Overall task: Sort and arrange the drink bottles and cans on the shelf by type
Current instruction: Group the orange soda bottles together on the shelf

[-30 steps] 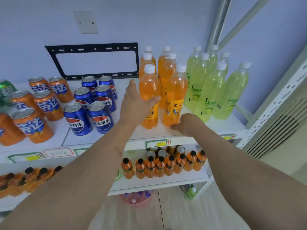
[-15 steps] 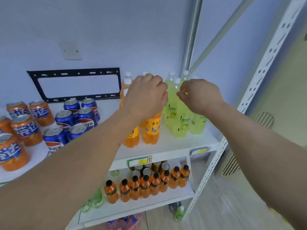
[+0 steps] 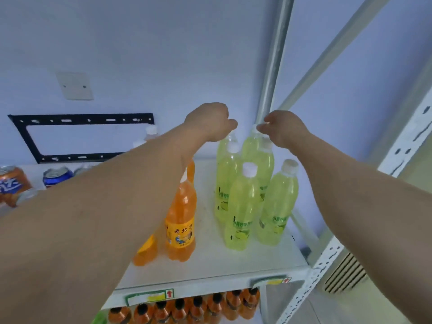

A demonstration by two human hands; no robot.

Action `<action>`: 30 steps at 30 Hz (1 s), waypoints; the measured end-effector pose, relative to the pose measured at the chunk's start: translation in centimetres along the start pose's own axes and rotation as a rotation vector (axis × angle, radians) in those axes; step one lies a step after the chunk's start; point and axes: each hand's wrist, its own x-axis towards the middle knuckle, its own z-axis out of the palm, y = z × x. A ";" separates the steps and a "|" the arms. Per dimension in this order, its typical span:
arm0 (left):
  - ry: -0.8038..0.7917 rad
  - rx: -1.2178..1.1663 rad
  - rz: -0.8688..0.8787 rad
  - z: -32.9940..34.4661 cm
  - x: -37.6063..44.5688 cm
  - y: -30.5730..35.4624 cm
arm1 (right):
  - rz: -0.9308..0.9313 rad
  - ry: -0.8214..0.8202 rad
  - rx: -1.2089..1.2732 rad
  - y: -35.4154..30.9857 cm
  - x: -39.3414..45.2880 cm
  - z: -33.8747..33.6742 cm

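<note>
At the far left of the shelf (image 3: 233,265) an orange can (image 3: 12,183) and a blue can (image 3: 57,177) show past the forearm, each seemingly among its own kind, though most of that end is hidden. Next come the orange bottles (image 3: 181,220), two visible at the front with white caps of others behind the arm.

The left hand (image 3: 210,121) is raised over the back of the lime bottles (image 3: 243,206), its fingers curled; whether they hold the cap of a rear bottle cannot be told from here. The right hand (image 3: 284,127) pinches at the white cap of the tallest-standing rear lime bottle (image 3: 257,148), so that grip is closed on it.

Judged from how things lie, the sorting looks nearly done: cans, orange and lime each stand grouped, and only tidying of the lime cluster seems left.

A bare strip of shelf separates orange from lime, giving room to slide. To the right the lime group stands near the shelf's edge and the upright post (image 3: 272,78), so room there is tight.
</note>
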 end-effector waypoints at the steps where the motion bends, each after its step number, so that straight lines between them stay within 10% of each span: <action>1: -0.038 -0.008 -0.002 0.2 0.9 0.2 | 0.005 -0.035 0.019 0.3 1.1 0.3; 14: -0.493 0.084 0.026 4.5 9.4 -0.8 | 0.009 -0.377 -0.192 0.0 9.3 2.8; 30: -0.420 0.267 0.070 3.9 10.1 -0.9 | -0.029 -0.392 -0.158 0.6 9.3 2.2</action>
